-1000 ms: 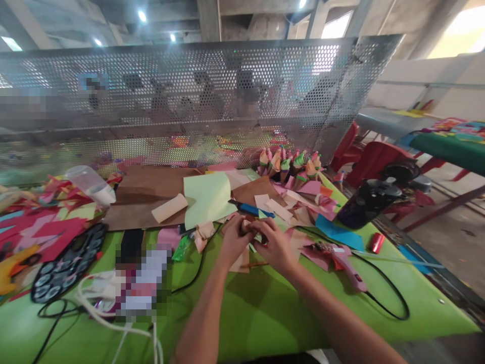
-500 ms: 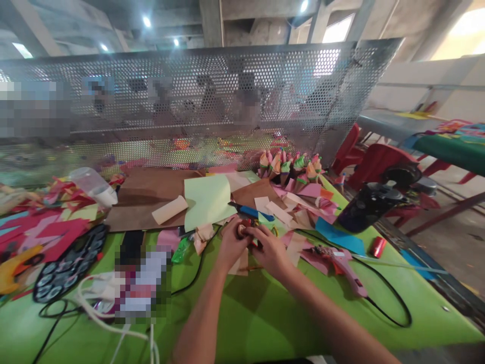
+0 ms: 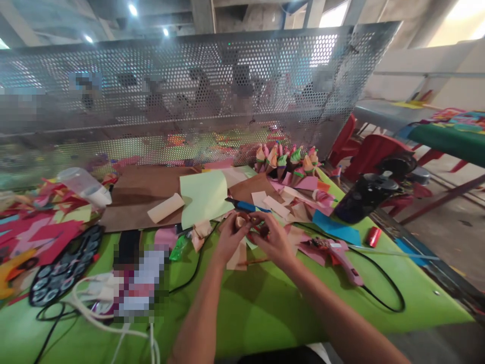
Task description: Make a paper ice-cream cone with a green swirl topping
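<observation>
Over the middle of the green table, my left hand (image 3: 228,236) is closed around a small brown and peach craft piece (image 3: 240,221), its round peach end facing up. Close beside it, my right hand (image 3: 273,236) has its fingers curled inward near that piece; a bit of red shows between them, too small to name. Brown and pale paper scraps (image 3: 238,258) lie under both hands. To the right rests a pink glue gun (image 3: 346,260) with its black cord. Behind the hands lies a blue tool (image 3: 248,206), partly hidden.
Several paper ice cream cones (image 3: 282,162) stand at the back by a perforated metal panel (image 3: 170,96). A dark bottle (image 3: 364,198) and red spool (image 3: 373,236) are on the right. Left are a power strip (image 3: 146,278), cables, a black tray (image 3: 62,268) and a plastic cup (image 3: 81,187).
The view has shifted slightly, so the table's things sit a little higher and further left. My right hand's fingers have spread a little; my left hand keeps the piece.
</observation>
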A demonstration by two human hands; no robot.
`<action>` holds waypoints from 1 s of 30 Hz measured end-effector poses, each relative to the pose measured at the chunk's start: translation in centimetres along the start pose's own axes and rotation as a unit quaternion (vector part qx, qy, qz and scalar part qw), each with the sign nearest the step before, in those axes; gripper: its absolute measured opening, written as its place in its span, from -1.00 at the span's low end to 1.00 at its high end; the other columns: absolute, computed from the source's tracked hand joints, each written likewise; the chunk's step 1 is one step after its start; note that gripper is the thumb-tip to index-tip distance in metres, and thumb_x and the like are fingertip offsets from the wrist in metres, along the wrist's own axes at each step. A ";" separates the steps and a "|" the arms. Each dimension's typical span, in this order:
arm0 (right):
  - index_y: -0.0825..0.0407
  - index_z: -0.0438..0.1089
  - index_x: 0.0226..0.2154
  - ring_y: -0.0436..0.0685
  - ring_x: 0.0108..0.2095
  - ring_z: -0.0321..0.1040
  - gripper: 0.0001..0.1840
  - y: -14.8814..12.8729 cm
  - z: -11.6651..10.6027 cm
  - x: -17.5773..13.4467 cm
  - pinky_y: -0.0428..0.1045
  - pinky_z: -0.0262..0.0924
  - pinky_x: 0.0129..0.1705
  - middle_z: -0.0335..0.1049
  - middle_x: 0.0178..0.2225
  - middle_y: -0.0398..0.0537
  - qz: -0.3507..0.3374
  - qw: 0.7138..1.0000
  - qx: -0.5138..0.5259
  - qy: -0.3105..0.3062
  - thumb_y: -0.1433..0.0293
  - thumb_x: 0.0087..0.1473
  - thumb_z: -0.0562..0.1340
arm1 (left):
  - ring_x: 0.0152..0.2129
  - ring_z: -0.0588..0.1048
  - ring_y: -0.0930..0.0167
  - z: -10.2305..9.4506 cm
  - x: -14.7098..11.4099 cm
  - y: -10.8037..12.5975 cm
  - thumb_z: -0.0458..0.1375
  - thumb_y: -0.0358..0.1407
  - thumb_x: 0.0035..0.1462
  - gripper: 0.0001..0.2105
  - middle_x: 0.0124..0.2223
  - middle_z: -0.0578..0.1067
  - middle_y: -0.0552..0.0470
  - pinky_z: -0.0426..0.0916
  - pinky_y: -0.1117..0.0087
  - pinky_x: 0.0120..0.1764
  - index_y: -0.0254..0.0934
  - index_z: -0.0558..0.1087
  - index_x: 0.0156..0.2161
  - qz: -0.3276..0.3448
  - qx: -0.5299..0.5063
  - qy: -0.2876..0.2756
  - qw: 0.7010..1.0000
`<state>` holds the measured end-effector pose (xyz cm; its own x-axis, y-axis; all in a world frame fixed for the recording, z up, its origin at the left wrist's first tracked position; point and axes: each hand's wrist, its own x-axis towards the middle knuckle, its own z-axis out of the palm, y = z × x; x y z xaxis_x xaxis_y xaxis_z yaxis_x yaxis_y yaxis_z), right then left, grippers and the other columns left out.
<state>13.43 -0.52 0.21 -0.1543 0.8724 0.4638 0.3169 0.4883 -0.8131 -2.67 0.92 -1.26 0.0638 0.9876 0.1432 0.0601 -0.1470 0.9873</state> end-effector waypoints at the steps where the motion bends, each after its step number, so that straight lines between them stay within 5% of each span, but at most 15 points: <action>1: -0.04 0.37 0.00 0.06 -0.37 0.35 -0.61 -0.1 -0.1 0.0 -0.05 0.30 -0.35 0.42 -0.18 -0.05 -0.002 1.000 0.003 0.002 0.46 0.09 0.22 | -0.18 0.47 0.31 0.0 0.0 0.0 0.27 -0.02 0.13 -0.69 -0.19 0.51 0.01 0.40 0.33 -0.07 -0.20 0.50 -0.17 0.005 0.000 0.004 1.000; 15: -0.05 0.41 0.00 0.02 -0.40 0.33 -0.62 0.1 0.1 -0.4 -0.04 0.34 -0.33 0.36 -0.12 -0.02 -0.017 0.999 -0.006 -0.035 0.49 0.10 0.22 | -0.23 0.45 0.36 0.1 0.5 -1.0 0.34 -0.13 0.04 -0.69 -0.21 0.49 0.02 0.38 0.41 -0.11 -0.22 0.46 -0.16 0.023 0.008 0.012 1.000; 23: -0.09 0.44 0.00 0.18 -0.10 0.42 -0.55 0.6 0.4 -0.4 0.06 0.40 -0.08 0.35 -0.10 0.02 -0.067 0.994 -0.067 -0.056 0.57 0.06 0.20 | -0.14 0.46 0.34 -0.1 0.2 -0.2 0.22 -0.46 -0.01 -0.79 -0.14 0.52 0.03 0.35 0.32 0.02 -0.22 0.46 -0.22 0.058 0.091 0.010 0.994; 30: -0.09 0.44 0.01 0.18 -0.10 0.44 -0.58 0.8 0.4 -0.5 0.05 0.42 -0.12 0.36 -0.06 0.05 -0.067 0.991 -0.081 -0.080 0.53 0.11 0.21 | -0.26 0.46 0.36 0.0 0.4 -0.4 0.24 -0.45 -0.07 -0.82 -0.26 0.52 0.06 0.38 0.38 -0.14 -0.23 0.46 -0.28 0.008 0.062 0.009 0.998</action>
<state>13.40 -0.52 -0.82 -0.3471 0.7985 0.4919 0.4270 0.6015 -0.6752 -2.66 1.41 -1.62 0.0481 0.9859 0.1605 0.1828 -0.1666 0.9689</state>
